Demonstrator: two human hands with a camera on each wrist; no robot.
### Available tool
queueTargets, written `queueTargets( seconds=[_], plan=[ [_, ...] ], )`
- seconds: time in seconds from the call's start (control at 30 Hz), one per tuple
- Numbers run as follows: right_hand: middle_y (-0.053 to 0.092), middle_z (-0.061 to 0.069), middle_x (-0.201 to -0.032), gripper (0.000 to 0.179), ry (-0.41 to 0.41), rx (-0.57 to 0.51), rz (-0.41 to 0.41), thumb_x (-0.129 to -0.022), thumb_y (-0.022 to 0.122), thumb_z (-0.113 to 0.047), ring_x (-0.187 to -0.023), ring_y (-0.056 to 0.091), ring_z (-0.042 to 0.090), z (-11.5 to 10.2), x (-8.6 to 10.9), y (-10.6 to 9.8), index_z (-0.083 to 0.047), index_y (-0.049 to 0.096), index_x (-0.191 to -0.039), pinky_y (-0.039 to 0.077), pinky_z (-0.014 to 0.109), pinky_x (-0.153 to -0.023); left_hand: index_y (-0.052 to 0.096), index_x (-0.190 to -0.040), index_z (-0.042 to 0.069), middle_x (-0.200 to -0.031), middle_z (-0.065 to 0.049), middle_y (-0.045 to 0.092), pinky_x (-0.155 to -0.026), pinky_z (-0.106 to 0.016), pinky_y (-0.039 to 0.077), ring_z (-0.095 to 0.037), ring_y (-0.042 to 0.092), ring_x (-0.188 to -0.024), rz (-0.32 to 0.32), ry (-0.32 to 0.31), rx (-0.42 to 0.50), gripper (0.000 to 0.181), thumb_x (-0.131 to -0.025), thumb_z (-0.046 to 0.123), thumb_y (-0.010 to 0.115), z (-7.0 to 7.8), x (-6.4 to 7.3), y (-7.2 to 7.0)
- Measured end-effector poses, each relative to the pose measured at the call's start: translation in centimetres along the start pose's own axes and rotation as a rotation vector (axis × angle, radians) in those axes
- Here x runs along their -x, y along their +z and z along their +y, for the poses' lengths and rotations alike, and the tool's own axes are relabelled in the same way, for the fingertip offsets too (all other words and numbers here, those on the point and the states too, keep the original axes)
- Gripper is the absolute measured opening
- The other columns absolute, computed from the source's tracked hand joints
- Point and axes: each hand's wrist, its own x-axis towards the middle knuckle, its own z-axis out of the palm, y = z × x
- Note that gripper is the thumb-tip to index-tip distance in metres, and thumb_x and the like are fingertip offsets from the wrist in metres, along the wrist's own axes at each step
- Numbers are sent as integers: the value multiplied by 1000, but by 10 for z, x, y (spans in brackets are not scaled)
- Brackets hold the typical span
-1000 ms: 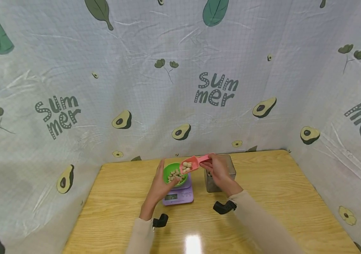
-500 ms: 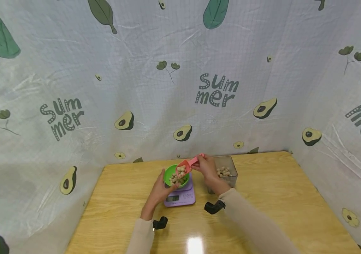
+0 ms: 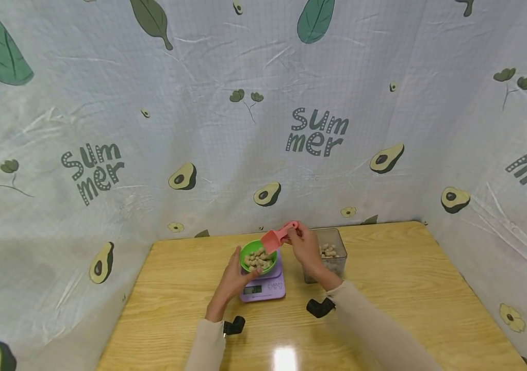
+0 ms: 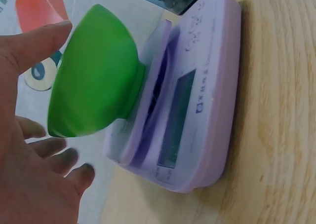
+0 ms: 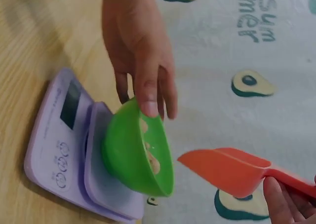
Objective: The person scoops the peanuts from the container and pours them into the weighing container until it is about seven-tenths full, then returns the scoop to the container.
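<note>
Wooden table (image 3: 384,288), left hand (image 3: 234,278) fingers steadying bowl (image 3: 258,256), right hand (image 3: 306,247) pinching scoop (image 3: 276,238)

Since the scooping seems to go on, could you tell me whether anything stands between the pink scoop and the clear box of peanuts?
Nothing visible does. The right hand holds the scoop over the green bowl; the box sits beside it, its top open.

Staged tabletop booth, avocado-print backdrop (image 3: 263,129), wooden table (image 3: 384,288)

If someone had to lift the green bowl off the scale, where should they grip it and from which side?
Probably pinch the green bowl at its bare left rim, coming from above-left: the wall tapers to a narrow foot on the purple scale, peanuts fill it, and the pink scoop hovers over the right.
</note>
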Motion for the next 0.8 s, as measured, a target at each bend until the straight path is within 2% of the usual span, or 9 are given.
queueTargets(
  seconds=[0.2,0.27,0.37,0.43,0.57,0.63,0.8],
  plan=[
    [67,7,-94,26,273,-290,94,-106,43,-20,-84,71,10,3,-8,-38,2,56,-111,57,34,-89,7,-159,5,-164,-23,11,-118,-61,19,-45,16,-149,83,77,20,102,-86,33,73,13,1,-3],
    [65,4,-93,25,327,-357,113,-106,41,-21,-84,70,9,2,-9,-53,1,53,-112,56,33,-90,6,-159,8,-165,-19,9,-119,-60,18,-41,13,-151,94,87,33,101,-87,33,72,22,1,-3],
    [64,0,-94,27,362,-407,134,-107,42,-22,-86,70,8,-1,-8,-76,0,50,-119,55,31,-93,7,-160,15,-166,-14,9,-119,-61,18,-39,12,-152,97,107,71,101,-87,35,73,40,0,1],
    [64,-1,-94,30,347,-396,147,-107,42,-23,-87,69,8,-5,-7,-90,1,49,-122,55,30,-93,8,-160,20,-166,-12,10,-118,-62,19,-39,13,-152,89,139,95,101,-86,36,75,53,-3,6],
    [63,-2,-94,30,268,-299,163,-106,43,-27,-86,68,6,-9,-6,-112,-2,52,-120,55,28,-91,8,-160,27,-166,-10,11,-116,-62,24,-38,16,-151,40,210,90,102,-84,41,75,74,-10,21],
    [64,-3,-93,27,218,-233,166,-106,44,-27,-86,68,5,-8,-7,-120,-4,55,-115,56,26,-87,7,-160,26,-167,-9,10,-116,-63,24,-37,15,-152,-6,234,80,103,-84,44,74,83,-13,28],
    [67,-3,-95,31,113,-57,146,-105,48,-25,-83,69,1,-4,-8,-133,1,56,-118,57,23,-82,7,-160,18,-167,-9,9,-116,-61,26,-36,14,-152,-128,257,50,105,-84,40,76,98,-25,55]
  ],
)
